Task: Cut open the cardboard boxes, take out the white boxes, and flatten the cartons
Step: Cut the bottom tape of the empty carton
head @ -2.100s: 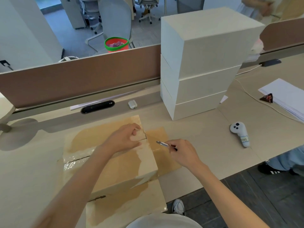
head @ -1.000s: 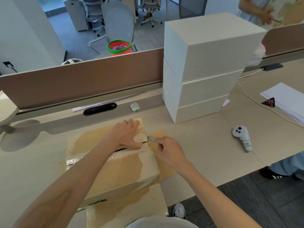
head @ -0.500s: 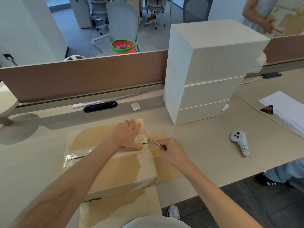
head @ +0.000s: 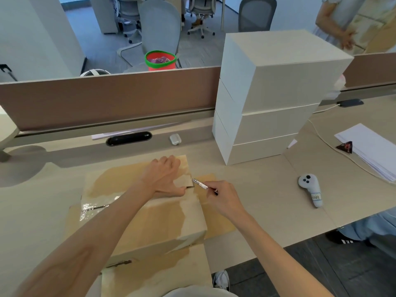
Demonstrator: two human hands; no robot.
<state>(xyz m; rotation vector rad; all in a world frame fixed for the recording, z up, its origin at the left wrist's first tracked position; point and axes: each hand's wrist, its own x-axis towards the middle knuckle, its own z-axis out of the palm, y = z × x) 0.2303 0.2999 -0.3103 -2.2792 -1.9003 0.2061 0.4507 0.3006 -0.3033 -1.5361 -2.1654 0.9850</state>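
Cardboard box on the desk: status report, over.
Left hand flat on cardboard box top. Right hand grips cutter, tip at seam's right end. Box not yet open. White box stack stands clear behind.

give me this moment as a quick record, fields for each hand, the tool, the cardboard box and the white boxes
left hand: flat on top of the cardboard box, near its right end
right hand: pinches a slim cutter
cutter: tip at the right end of the box's top seam
cardboard box: on the desk, top flaps down, shiny tape on the seam's left end
white boxes: three stacked, behind and right of the cardboard box, apart from it
also on desk: white controller, papers
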